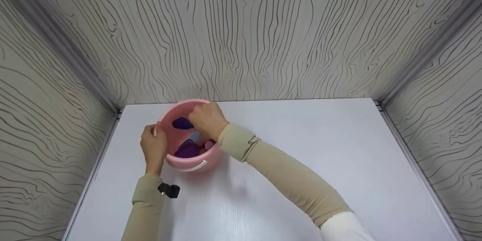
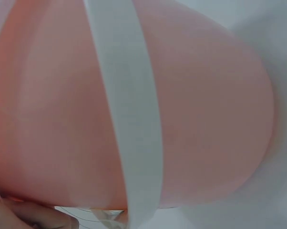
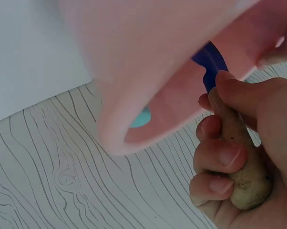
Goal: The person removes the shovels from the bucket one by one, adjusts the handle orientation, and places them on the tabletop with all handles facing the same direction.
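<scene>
On the left of the white table stands a pink bucket (image 1: 177, 115) with a white handle (image 2: 129, 105). My left hand (image 1: 154, 145) grips its rim at the left side, thumb and fingers around the edge. My right hand (image 3: 239, 148) reaches over the bucket's mouth, its fingers curled round the wooden handle of a small purple-bladed trowel (image 1: 182, 123). The blade points into the bucket. Lower inside lie another purple piece (image 1: 187, 150), a light blue piece (image 1: 194, 136) and small rounded pieces (image 1: 209, 145), partly hidden by the wall and my right wrist.
The white table (image 1: 308, 150) extends to the right of the bucket. A wood-grain panel (image 1: 241, 37) rises right behind the table's far edge, with similar panels on both sides. A black wrist-camera mount (image 1: 169, 190) sits on my left sleeve.
</scene>
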{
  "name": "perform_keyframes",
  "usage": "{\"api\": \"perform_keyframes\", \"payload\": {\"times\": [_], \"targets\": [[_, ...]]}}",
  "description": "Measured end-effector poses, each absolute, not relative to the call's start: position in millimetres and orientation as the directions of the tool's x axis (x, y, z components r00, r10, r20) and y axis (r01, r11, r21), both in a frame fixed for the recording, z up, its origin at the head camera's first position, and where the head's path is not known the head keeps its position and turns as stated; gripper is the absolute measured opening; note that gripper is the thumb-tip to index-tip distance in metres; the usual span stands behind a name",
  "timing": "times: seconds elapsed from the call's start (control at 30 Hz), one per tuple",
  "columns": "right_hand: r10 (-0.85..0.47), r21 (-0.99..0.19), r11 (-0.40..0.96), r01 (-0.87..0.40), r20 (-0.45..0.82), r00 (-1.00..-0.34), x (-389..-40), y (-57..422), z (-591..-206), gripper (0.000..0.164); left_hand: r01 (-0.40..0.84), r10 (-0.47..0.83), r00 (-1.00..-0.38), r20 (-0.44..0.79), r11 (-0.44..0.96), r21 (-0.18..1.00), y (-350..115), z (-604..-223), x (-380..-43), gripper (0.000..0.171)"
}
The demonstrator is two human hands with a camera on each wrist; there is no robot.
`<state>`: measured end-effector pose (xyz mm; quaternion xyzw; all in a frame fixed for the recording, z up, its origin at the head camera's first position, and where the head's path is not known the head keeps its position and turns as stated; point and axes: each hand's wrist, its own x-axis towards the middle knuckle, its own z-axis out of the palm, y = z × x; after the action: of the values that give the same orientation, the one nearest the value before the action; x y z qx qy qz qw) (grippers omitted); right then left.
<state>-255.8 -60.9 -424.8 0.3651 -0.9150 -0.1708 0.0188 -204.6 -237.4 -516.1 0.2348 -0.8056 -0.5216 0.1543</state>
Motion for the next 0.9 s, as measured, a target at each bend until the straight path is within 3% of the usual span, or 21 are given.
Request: {"api": "perform_keyframes", "payload": {"times": [0.13, 0.3, 0.4, 0.63, 0.9], "targets": [[-0.655, 0.262, 0.720, -0.643, -0.053, -0.754, -258.3, -47.6, -411.5, 0.034, -0.220, -0.542, -0.840, -0.005, 0.332, 0.917, -239.8, -514.9, -203.2, 0.044], [-0.631, 0.120, 0.771, -0.625, 0.022, -0.775, -257.3, -22.6, -398.3, 0.027, -0.227, -0.539, -0.842, -0.013, 0.333, 0.915, -240.5, -514.1, -201.6, 0.045], [-0.634, 0.080, 0.773, -0.629, 0.083, -0.769, -257.1, -4.2, -396.3, 0.033, -0.221, -0.535, -0.845, -0.005, 0.340, 0.914, -238.8, -515.0, -202.4, 0.045], [-0.629, -0.047, 0.755, -0.654, 0.226, -0.744, -263.9, 32.6, -389.8, 0.027, -0.211, -0.538, -0.843, 0.007, 0.343, 0.915, -237.2, -516.1, -204.8, 0.044], [-0.595, -0.149, 0.758, -0.635, 0.241, -0.767, -266.0, 65.4, -382.4, 0.027, -0.213, -0.539, -0.842, 0.004, 0.340, 0.916, -236.0, -514.7, -203.2, 0.047]]}}
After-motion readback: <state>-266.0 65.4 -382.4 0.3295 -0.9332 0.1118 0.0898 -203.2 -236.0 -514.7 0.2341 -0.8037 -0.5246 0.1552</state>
